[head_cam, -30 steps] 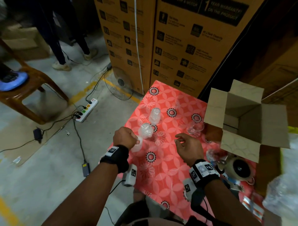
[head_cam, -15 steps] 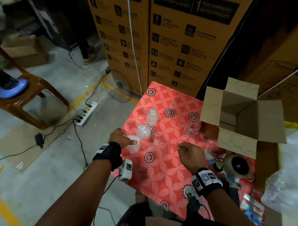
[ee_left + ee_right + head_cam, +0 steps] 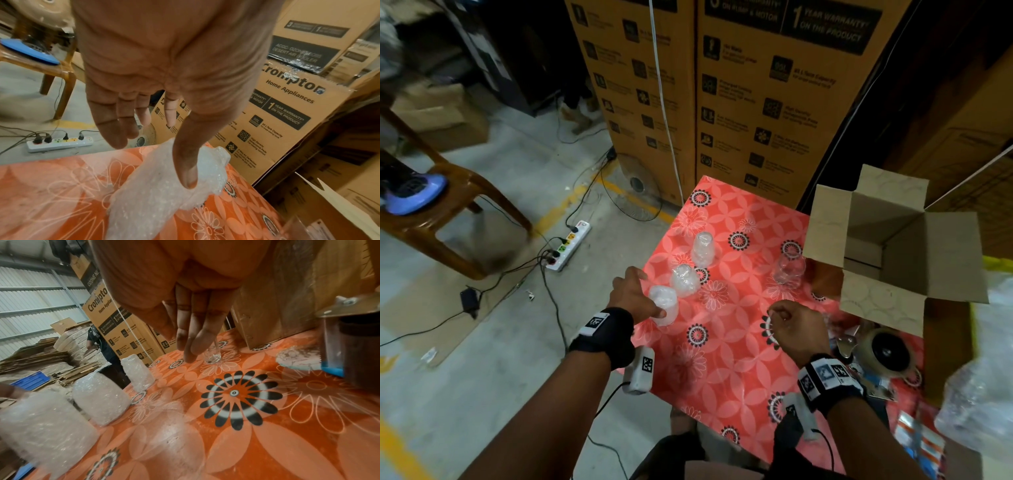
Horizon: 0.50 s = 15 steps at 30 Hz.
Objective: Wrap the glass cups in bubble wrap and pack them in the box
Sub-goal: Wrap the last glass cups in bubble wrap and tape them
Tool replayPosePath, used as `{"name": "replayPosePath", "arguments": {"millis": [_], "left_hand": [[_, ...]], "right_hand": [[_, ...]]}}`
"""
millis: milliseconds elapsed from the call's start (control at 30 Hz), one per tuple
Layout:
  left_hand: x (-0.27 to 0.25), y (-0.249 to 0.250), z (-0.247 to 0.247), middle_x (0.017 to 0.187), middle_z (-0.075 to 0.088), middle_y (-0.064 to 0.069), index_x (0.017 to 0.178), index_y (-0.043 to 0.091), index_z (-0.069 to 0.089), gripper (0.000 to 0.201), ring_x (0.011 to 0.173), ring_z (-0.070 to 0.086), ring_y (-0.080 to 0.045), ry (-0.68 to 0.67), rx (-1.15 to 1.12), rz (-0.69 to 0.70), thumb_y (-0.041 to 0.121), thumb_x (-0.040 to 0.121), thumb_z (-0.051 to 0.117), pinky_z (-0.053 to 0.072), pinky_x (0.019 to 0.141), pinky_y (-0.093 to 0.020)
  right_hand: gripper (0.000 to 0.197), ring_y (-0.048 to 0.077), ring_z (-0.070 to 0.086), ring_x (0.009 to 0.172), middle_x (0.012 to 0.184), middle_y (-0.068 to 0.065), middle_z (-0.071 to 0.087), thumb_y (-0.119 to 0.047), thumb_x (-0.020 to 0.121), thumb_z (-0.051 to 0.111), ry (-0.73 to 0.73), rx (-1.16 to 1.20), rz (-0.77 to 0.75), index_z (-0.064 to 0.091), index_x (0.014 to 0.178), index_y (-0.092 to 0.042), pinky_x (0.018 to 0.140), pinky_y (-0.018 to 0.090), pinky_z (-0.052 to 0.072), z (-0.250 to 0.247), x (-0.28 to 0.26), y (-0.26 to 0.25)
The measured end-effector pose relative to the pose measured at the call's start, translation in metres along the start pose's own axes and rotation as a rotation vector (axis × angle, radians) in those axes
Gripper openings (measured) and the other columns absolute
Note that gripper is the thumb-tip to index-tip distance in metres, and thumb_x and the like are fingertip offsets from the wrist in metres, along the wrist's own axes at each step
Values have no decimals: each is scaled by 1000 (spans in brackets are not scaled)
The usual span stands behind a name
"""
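Both hands hover over a table covered in an orange-red flowered cloth, seen from above in the head view. At centre left of the frame, the left hand is spread, fingers straight and apart, its thumb touching the side of the nearest wrapped cup; the left wrist view shows the thumb resting on the bubble wrap while the other fingers stand clear of it. At centre right, the right hand holds nothing, its fingers loosely curled in the head view and hanging relaxed above the cloth in the right wrist view. Three cups in bubble wrap stand in a row running up from the left hand: the nearest one, a second wrapped cup just beside it, and a third wrapped cup a little further up. A bare glass cup stands apart to the right, near an open cardboard box at the right edge of the table. A tape dispenser lies below the box, toward the lower right.
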<state>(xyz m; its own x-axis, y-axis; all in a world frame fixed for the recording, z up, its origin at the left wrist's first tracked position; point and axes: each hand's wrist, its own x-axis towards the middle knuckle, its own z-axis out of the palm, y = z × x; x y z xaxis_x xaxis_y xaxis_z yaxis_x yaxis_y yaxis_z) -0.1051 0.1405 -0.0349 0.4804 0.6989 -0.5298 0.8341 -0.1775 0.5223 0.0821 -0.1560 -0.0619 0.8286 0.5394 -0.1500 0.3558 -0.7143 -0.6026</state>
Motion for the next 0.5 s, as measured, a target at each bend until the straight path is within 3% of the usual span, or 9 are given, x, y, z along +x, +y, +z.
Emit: {"name": "replayPosePath", "arguments": {"millis": [33, 133, 200, 300, 400, 500], "left_hand": [[-2, 0, -1, 123, 36, -8, 130, 21, 45, 93, 119, 55, -38, 7, 21, 4, 15, 58, 102, 54, 98, -46], [-9, 0, -1, 129, 38, -12, 135, 20, 43, 100, 122, 52, -39, 47, 70, 37, 22, 55, 104, 52, 99, -44], [-15, 1, 1, 133, 38, -15, 138, 20, 43, 103, 126, 46, -39, 100, 98, 86, 27, 55, 104, 48, 102, -42], [-27, 8, 10, 134, 38, -15, 140, 20, 45, 100, 130, 39, -38, 189, 109, 238, 31, 58, 102, 42, 105, -42], [-40, 19, 22, 132, 40, -12, 139, 21, 49, 91, 126, 40, -36, 224, 113, 392, 31, 62, 98, 41, 104, -45], [-49, 31, 36, 130, 40, -5, 135, 26, 53, 81, 124, 40, -31, 217, 104, 507, 29, 66, 96, 42, 104, -47]], "right_hand": [[16, -6, 66, 61, 66, -14, 68, -11, 94, 66, 11, -9, 9, 75, 93, -25, 59, 8, 43, -3, 0, -2], [30, 26, 74, 74, 89, 7, 78, -14, 96, 59, 64, -42, 37, 71, 122, -22, 70, 29, 58, -4, 9, 3], [42, 29, 73, 74, 98, 9, 78, -16, 95, 58, 49, -53, 41, 59, 137, -22, 73, 43, 63, -4, 16, 4], [57, 37, 73, 89, 100, 15, 76, -19, 98, 61, 36, -99, 87, 41, 151, -20, 82, 48, 61, -7, 29, -1], [60, 44, 71, 91, 99, 24, 72, -21, 99, 60, 48, -105, 169, 34, 152, -24, 84, 53, 61, -7, 43, -4], [48, 44, 71, 89, 95, 23, 72, -18, 96, 55, 55, -127, 201, 46, 142, -29, 81, 54, 63, -3, 61, -3]]}}
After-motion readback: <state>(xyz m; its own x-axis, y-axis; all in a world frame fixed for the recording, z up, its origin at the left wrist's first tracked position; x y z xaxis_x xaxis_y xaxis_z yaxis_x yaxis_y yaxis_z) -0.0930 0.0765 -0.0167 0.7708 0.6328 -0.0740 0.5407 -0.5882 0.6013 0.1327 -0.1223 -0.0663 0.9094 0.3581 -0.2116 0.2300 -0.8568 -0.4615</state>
